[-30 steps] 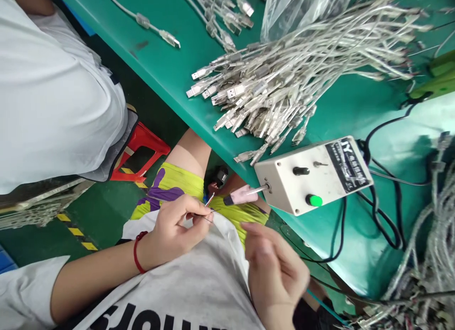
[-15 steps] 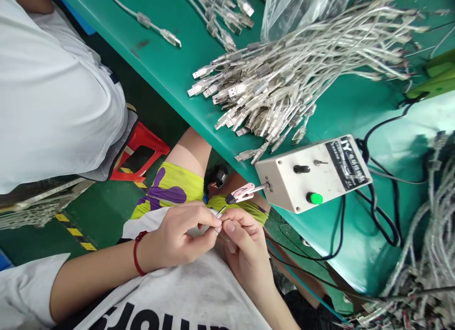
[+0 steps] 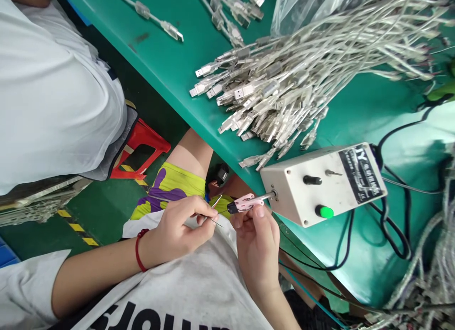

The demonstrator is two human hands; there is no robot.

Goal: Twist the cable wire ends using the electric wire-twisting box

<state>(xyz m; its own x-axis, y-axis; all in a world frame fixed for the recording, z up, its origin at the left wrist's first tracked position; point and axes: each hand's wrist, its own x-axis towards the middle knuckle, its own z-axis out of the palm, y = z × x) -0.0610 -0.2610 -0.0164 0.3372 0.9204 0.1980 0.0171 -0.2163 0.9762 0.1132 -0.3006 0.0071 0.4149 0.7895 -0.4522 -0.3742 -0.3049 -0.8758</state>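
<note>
My left hand (image 3: 188, 223), with a red bracelet at its wrist, is closed in a pinch on a thin cable end (image 3: 217, 200). A fine dark wire (image 3: 215, 221) sticks out past its fingertips. Beside it, my right hand (image 3: 258, 240) is closed with thumb and fingers at the rear of a pink clip (image 3: 245, 203) with a black tip. The clip sits on a metal shaft (image 3: 266, 195) that comes out of a white control box (image 3: 320, 188). A thin wire runs by the clip's tip; I cannot tell whether the jaws grip it.
A large bundle of clear USB cables (image 3: 284, 88) lies on the green table (image 3: 159, 65), near a plastic bag (image 3: 313, 8). More cables (image 3: 423, 282) are heaped at lower right. Black cords (image 3: 391, 226) trail behind the box. Another person (image 3: 60, 93) sits at left by a red stool (image 3: 145, 150).
My right hand has moved up and right from the wires to the pink clip. The hands have parted; the left stays almost in place. The view has shifted slightly.
</note>
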